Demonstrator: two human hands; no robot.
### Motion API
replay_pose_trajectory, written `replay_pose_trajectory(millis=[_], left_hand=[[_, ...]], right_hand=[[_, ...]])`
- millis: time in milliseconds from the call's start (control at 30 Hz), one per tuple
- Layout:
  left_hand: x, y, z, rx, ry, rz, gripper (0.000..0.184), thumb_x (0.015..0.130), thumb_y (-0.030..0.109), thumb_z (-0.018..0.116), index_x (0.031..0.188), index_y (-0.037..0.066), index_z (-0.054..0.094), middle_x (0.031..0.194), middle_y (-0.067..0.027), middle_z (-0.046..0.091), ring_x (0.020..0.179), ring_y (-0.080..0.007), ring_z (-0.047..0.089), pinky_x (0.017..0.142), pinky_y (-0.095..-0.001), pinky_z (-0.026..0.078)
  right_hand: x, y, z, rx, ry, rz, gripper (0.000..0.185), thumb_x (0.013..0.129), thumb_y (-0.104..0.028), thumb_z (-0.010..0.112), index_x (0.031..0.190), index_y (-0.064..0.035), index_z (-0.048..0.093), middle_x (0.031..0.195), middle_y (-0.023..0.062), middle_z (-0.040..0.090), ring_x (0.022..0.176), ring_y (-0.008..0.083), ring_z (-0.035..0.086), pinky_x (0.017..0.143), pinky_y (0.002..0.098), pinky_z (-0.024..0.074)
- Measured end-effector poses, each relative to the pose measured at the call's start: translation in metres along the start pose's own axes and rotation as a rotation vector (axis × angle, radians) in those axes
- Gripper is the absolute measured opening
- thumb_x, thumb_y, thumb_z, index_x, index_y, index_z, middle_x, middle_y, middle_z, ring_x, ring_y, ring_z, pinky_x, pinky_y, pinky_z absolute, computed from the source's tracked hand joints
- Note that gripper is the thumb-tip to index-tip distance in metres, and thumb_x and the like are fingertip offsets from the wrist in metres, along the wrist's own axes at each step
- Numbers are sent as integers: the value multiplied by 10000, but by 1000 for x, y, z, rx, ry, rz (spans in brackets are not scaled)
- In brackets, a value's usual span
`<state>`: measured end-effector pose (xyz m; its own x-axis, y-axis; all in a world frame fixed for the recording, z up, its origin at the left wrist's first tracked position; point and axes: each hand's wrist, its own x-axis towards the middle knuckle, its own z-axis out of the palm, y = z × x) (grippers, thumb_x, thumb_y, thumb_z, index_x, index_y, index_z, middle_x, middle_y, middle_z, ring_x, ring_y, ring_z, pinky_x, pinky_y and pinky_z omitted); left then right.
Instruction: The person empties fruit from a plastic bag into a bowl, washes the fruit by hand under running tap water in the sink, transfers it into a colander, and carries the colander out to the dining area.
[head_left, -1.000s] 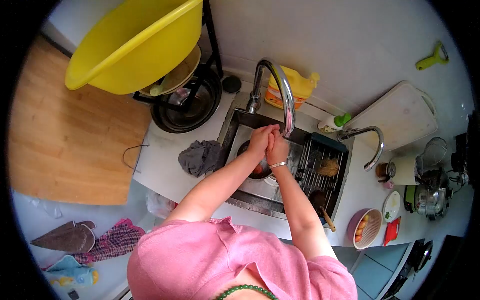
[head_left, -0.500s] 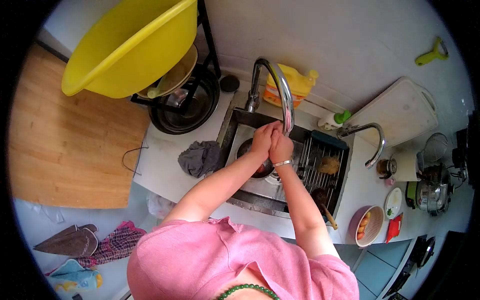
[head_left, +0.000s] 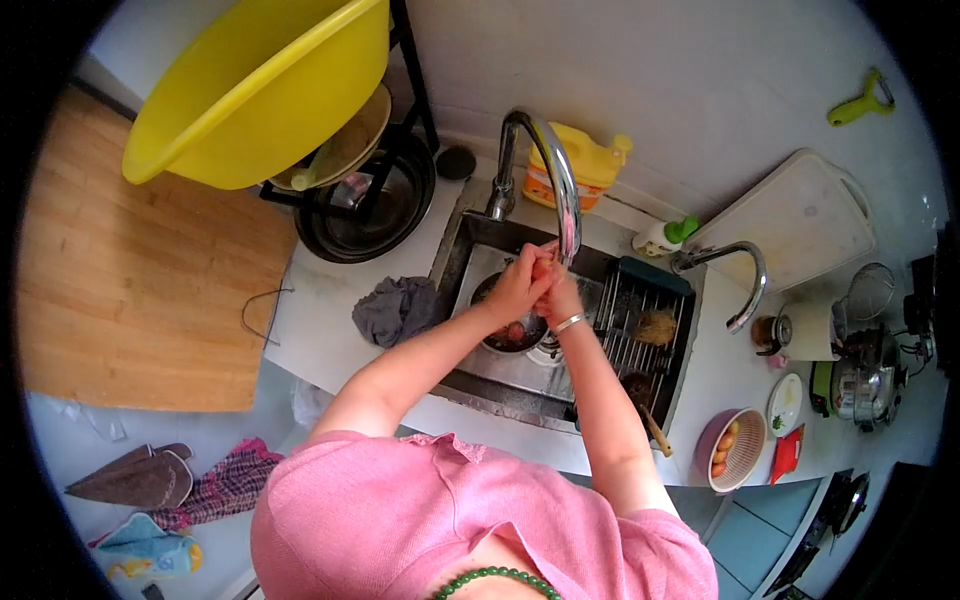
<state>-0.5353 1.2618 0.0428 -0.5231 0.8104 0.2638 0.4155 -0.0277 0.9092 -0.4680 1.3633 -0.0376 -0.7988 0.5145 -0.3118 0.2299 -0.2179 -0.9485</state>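
Under the mouth of the tall chrome faucet (head_left: 566, 185), my left hand (head_left: 518, 288) and my right hand (head_left: 560, 295) are pressed together over the sink (head_left: 480, 385). Between the fingers shows a bit of a reddish round thing, mostly covered by both hands. Below them in the sink stands a dark round bowl (head_left: 492, 338) with reddish pieces in it, partly hidden by my left wrist. A silver bracelet (head_left: 569, 322) circles my right wrist.
Right in the sink, a black rack (head_left: 622, 345) holds a brown scrubber (head_left: 656, 327). A grey cloth (head_left: 395, 311) lies left of the sink, below a yellow basin (head_left: 250, 95) on a stand. A basket (head_left: 745, 455) with round items and a white plate (head_left: 785, 405) sit right.
My hands have shifted slightly, and my left hand has turned, so the reddish thing between them now shows. More of the bowl below is visible.
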Motion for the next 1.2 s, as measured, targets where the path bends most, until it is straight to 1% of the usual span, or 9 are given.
replay_pose_trajectory(millis=[33,167,300,400,533,633,800,900,1200], left_hand=[[1,-1,8,-79,107,-104,128,871,141,417,913,20,429,804,-117,512,822,-235,526,719,-327,411],[9,-2,30,-669,309,-562,193,896,174,361,937,9,453,865,-76,556,851,-177,522,756,-302,408],[8,-18,37,-917,297,-424,248,900,202,387,1029,5,466,960,-184,550,912,-272,534,824,-321,399],[-6,-21,33,-338,131,-214,318,897,198,389,1149,8,422,1030,-173,538,1029,-292,492,874,-332,373],[-9,1,18,-86,58,-127,368,897,216,374,1192,-5,375,1094,-174,510,1048,-318,466,896,-346,355],[-4,24,15,-110,122,-162,340,895,219,375,1145,-10,403,1067,-160,518,999,-285,490,871,-327,367],[6,11,30,-694,350,-400,280,894,227,387,1006,-5,496,987,-107,543,910,-180,508,822,-279,383],[8,3,30,-961,269,-488,304,903,250,366,945,-3,530,946,-77,546,883,-137,492,809,-262,381],[3,15,7,40,74,200,328,795,106,496,1098,10,416,1031,-174,522,933,-359,510,842,-351,386]], right_hand=[[8,17,3,-682,201,-557,373,872,-377,377,811,-63,570,614,130,566,550,309,551,470,373,416],[-39,-45,23,-673,398,-433,396,899,-321,304,982,-5,528,855,229,574,825,420,531,670,425,424],[-38,-52,24,-544,490,-590,413,902,-341,306,945,10,519,756,191,572,738,399,545,661,425,422],[-24,-44,16,-327,558,-535,444,907,-400,294,881,-20,522,697,102,544,595,264,536,541,363,429],[-42,-81,10,317,96,275,441,910,-456,263,844,-102,517,747,14,514,526,69,466,385,183,320],[-45,-87,21,517,216,163,414,914,-407,291,869,-62,515,729,43,516,566,138,497,438,266,383],[-32,-47,22,-316,368,-603,427,916,-318,298,1063,46,467,938,178,558,856,257,549,748,317,421],[-40,-50,24,-219,326,-520,430,917,-318,289,1082,42,458,1008,193,538,932,288,529,810,338,398],[-33,-47,8,571,68,264,536,890,-499,298,1044,-33,515,865,94,591,765,242,571,675,353,444]])
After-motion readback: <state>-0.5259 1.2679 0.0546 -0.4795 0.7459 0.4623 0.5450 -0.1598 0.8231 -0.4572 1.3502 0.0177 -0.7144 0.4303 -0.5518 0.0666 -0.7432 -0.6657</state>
